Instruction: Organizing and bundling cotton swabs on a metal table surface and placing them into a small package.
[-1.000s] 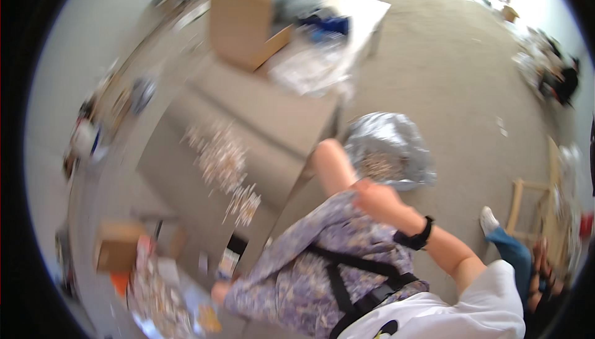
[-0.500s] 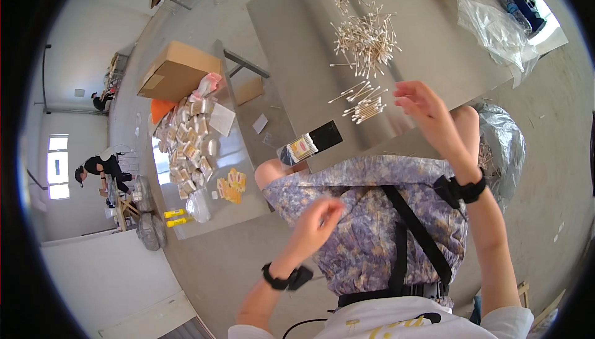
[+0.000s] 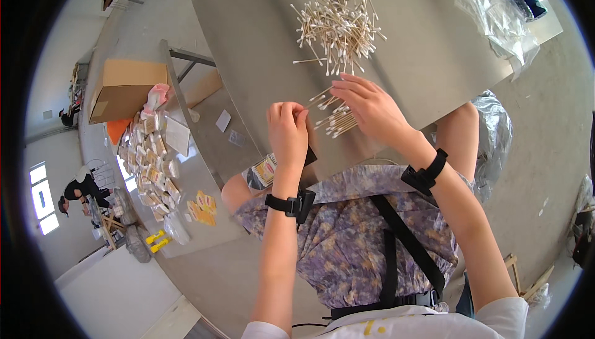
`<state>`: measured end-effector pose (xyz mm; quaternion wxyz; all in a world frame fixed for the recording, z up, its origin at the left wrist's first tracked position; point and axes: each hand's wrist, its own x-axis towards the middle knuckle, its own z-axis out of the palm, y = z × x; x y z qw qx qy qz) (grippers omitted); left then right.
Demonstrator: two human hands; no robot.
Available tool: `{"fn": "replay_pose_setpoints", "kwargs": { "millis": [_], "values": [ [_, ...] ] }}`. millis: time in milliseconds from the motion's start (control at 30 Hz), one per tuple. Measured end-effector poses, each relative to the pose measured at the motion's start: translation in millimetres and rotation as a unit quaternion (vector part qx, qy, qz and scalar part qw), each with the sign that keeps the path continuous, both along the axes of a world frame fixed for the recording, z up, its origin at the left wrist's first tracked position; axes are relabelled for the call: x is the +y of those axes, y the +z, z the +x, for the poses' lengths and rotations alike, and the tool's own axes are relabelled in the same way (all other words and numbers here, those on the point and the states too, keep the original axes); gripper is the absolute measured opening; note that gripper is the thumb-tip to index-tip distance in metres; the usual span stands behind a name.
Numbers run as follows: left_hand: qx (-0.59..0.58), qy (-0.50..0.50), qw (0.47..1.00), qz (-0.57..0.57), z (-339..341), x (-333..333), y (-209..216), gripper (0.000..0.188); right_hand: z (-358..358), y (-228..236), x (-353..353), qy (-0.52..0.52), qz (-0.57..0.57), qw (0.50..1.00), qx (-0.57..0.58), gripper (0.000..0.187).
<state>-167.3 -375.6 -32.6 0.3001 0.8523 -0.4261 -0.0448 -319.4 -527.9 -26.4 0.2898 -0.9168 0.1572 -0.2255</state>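
Observation:
My left hand is over the near left edge of the metal table, fingers curled in and thumb against them; whatever they may hold is hidden. My right hand reaches over a small, roughly lined-up group of cotton swabs, its fingers stretched out and fingertips at the group's far end. Beyond it lies a large loose heap of cotton swabs. Below my left hand, a labelled clear pack of cotton swabs sits at the table edge, partly covered by my wrist, beside a black flat piece.
A side table on the left carries many filled swab packs, yellow labels and a cardboard box. Clear plastic bags lie at the far right. Another person works in the left background.
My left hand has risen from over my lap to the table edge. My right hand has moved left onto the small swab group. The view has shifted, moving the scene left.

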Motion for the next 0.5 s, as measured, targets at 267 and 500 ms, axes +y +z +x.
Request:
{"fn": "replay_pose_setpoints", "kwargs": {
  "millis": [267, 500],
  "values": [
    [0.02, -0.003, 0.999, -0.045, 3.1, 4.3, 7.5, 0.014, 3.9, -1.3, 7.0, 0.034, -0.059, 0.996, 0.055, 0.042],
    [0.0, -0.051, 0.998, 0.029, -0.3, -28.2, 10.5, 0.009, -13.4, 17.8, 4.2, -0.047, 0.026, 0.998, -0.017, 0.043]
  ]
}}
